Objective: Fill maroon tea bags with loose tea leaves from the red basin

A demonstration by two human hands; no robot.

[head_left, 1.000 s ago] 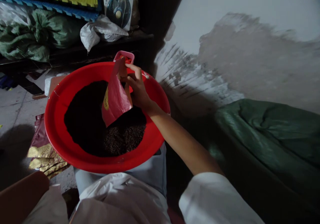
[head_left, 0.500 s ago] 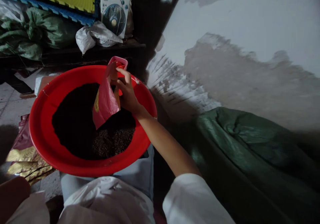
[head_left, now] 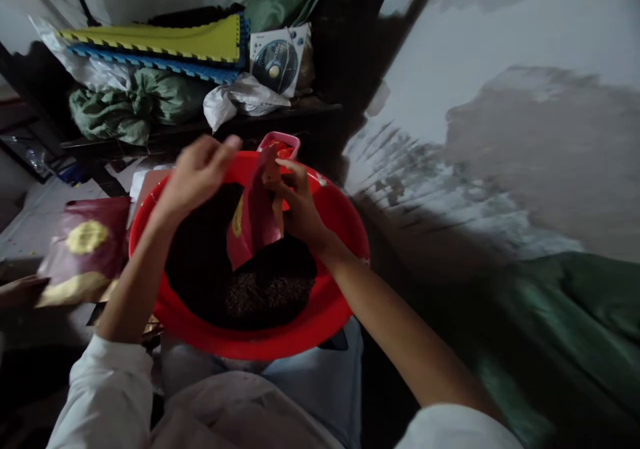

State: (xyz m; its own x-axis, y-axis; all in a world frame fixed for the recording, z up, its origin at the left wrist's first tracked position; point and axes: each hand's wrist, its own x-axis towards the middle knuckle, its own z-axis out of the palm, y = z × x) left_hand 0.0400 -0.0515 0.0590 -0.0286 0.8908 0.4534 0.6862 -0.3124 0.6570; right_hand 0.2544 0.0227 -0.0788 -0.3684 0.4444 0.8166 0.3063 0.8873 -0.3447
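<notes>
While the red basin (head_left: 260,347) lies beneath both hands, the reddish pouch (head_left: 253,219) tilts over its middle, long axis running far rim to near. The right hand (head_left: 300,205) is nearer, fingers pinching the pouch's edge; above the far-left rim, the left hand (head_left: 197,172) blurs, finger closure indeterminate.

A big red tub (head_left: 250,346) holds lots of small dark bits (head_left: 273,295). Behind it, a dark shelf (head_left: 320,108) carries a fan (head_left: 275,63), a white bag (head_left: 220,107) and a green sack (head_left: 173,99).
</notes>
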